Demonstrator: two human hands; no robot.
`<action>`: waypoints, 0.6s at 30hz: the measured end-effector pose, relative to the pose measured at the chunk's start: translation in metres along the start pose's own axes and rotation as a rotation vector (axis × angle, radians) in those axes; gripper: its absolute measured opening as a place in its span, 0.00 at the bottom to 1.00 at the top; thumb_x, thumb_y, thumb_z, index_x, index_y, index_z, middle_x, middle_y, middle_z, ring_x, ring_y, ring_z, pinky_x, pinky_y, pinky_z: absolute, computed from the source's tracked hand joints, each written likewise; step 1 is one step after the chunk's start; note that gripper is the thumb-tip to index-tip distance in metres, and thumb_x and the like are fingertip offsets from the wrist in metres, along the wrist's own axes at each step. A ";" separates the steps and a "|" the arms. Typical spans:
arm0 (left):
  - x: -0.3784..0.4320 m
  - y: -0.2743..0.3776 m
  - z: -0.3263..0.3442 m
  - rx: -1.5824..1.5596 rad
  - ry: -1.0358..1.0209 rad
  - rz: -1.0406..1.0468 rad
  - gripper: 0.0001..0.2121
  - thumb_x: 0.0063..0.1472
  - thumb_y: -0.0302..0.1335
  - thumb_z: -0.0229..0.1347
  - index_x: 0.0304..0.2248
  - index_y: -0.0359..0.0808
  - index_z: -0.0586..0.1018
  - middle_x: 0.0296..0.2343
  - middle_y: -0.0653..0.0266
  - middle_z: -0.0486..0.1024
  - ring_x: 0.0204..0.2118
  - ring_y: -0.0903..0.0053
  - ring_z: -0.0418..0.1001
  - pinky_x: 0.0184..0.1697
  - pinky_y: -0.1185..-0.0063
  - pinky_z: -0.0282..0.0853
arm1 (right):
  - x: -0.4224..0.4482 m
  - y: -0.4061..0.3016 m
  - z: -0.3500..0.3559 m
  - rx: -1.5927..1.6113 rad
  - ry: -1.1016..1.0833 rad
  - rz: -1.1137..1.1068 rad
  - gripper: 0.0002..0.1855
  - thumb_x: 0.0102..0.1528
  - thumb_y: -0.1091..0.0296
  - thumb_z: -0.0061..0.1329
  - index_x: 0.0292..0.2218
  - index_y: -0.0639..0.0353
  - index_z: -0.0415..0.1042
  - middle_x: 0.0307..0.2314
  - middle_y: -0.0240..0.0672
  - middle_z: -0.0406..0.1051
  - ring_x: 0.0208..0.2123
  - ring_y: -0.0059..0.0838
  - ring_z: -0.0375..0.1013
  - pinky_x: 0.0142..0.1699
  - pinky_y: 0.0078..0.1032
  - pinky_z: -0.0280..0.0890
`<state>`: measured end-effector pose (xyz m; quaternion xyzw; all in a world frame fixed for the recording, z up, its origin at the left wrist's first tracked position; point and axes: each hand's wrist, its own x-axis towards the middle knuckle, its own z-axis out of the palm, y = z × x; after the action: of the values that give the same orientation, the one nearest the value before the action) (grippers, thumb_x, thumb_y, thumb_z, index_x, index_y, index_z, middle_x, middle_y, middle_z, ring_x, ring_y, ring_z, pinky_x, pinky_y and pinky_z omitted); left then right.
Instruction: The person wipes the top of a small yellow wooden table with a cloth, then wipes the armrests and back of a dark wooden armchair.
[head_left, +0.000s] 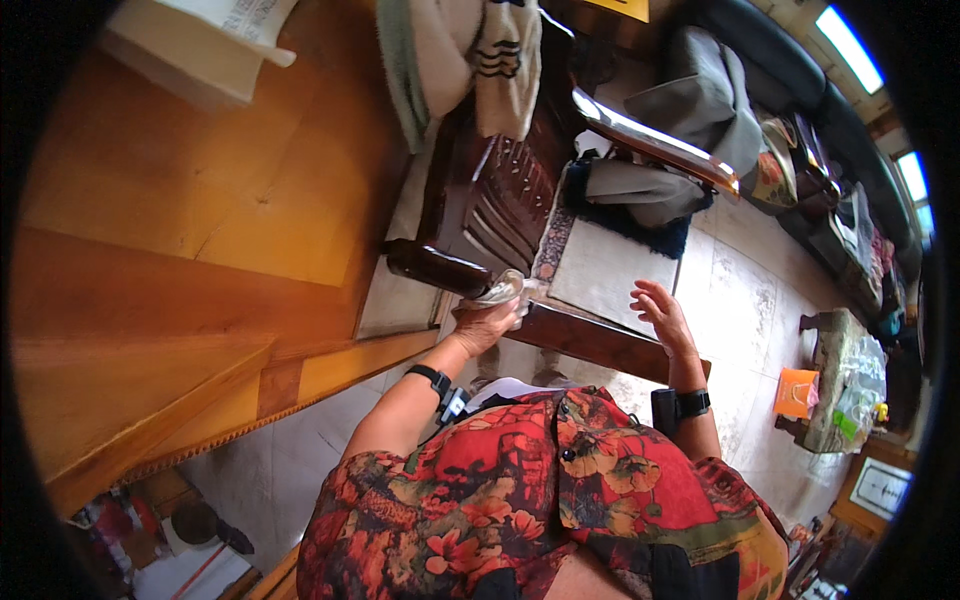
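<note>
My left hand (486, 324) grips a bunched pale cloth (501, 289) against the near end of a dark, glossy wooden armrest (439, 268). Part of the cloth is hidden under my fingers. Beyond it are the slatted wooden parts (510, 206) of the same dark chair or bench. My right hand (664, 315) is raised with its fingers apart, holding nothing, above the right part of the seat's front wooden rail (600, 339). A flat light mat (607, 274) lies on the seat.
Orange-brown wooden panelling (187, 247) stands close on the left. Towels (510, 67) hang over the seat's far end. A grey cloth (645, 191) lies on a dark fluffy pad. An orange bag (796, 392) is beside a cloth-covered stool (840, 420) at right.
</note>
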<state>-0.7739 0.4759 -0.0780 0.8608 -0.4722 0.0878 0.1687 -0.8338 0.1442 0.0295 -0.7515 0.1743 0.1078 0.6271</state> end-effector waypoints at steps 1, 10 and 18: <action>-0.012 -0.010 0.018 0.027 -0.068 0.098 0.09 0.49 0.27 0.45 0.32 0.41 0.72 0.45 0.66 0.62 0.48 0.64 0.60 0.49 0.69 0.56 | -0.004 -0.002 -0.003 -0.004 0.019 0.001 0.15 0.55 0.65 0.40 0.43 0.58 0.63 0.34 0.33 0.68 0.32 0.20 0.68 0.35 0.16 0.61; 0.009 -0.005 0.103 0.412 -0.552 0.339 0.09 0.52 0.26 0.41 0.33 0.38 0.70 0.45 0.55 0.60 0.50 0.66 0.56 0.48 0.77 0.57 | -0.065 0.020 -0.051 0.033 0.243 0.105 0.16 0.55 0.66 0.40 0.45 0.57 0.61 0.35 0.33 0.68 0.33 0.20 0.67 0.36 0.16 0.62; 0.030 0.016 0.127 -0.213 -0.416 0.084 0.15 0.48 0.23 0.46 0.38 0.32 0.70 0.46 0.56 0.58 0.51 0.64 0.53 0.52 0.71 0.50 | -0.123 0.052 -0.063 0.069 0.399 0.223 0.16 0.54 0.66 0.40 0.45 0.57 0.61 0.35 0.33 0.67 0.33 0.20 0.67 0.35 0.17 0.61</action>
<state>-0.7720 0.3969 -0.1827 0.8172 -0.5387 -0.1347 0.1541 -0.9713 0.0897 0.0411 -0.7123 0.3802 0.0196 0.5896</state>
